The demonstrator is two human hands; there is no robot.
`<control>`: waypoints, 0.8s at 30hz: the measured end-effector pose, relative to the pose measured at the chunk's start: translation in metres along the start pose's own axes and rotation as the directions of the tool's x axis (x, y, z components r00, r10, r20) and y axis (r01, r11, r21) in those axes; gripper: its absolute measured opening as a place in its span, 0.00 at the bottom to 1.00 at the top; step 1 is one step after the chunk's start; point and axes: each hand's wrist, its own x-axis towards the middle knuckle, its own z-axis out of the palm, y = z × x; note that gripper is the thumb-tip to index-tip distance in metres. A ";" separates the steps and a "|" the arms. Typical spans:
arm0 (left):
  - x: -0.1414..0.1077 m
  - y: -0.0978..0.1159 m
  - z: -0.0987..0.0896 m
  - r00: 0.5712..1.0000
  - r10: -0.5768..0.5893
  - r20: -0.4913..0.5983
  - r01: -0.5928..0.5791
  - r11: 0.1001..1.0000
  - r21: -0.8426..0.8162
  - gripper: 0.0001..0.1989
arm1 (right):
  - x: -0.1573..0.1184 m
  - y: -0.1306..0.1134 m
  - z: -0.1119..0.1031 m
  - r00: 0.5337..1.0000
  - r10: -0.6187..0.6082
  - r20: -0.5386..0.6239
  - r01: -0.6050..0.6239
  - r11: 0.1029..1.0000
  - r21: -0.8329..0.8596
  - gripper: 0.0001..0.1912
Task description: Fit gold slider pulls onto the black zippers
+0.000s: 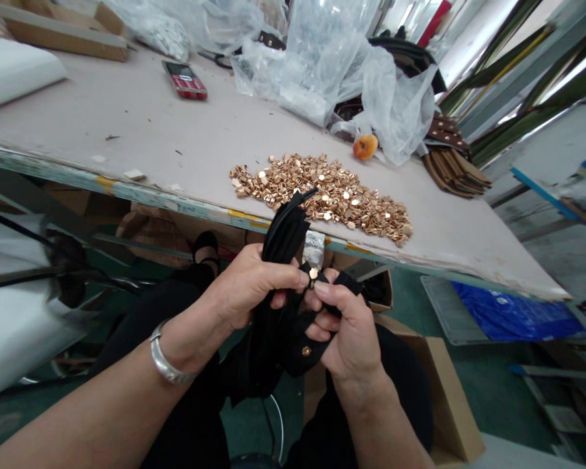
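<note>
My left hand (254, 283) is closed round a bundle of black strips (286, 234), its thumb reaching right to a small gold piece (313, 273). My right hand (344, 319) pinches the black material just right of that piece, fingers curled. A gold stud (306, 351) shows on the black material below my fingers. Behind the gold piece, a silvery metal tab (314, 247) stands at the table's front edge. On the table (127, 117), a heap of small gold pieces (327, 195) lies just beyond my hands.
A red phone (185, 80), an orange fruit (365, 147) and clear plastic bags (312, 71) lie farther back. Brown studded pieces (452, 163) are stacked at the right. Below stand an open cardboard box (449, 397) and a tray with blue plastic (512, 316).
</note>
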 end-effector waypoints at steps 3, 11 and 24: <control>-0.002 -0.003 0.001 1.000 0.018 -0.023 -0.019 1.000 -0.018 0.08 | 0.000 0.001 -0.001 1.000 -0.012 0.002 0.012 1.000 -0.011 0.16; -0.008 -0.008 0.003 0.996 0.037 -0.080 -0.039 0.999 -0.018 0.10 | -0.002 0.003 -0.002 0.999 -0.041 -0.008 0.041 0.999 -0.026 0.17; -0.011 -0.007 0.005 0.987 0.133 -0.085 -0.136 0.990 -0.024 0.12 | 0.001 0.000 -0.009 0.982 -0.183 0.053 0.190 0.956 -0.222 0.17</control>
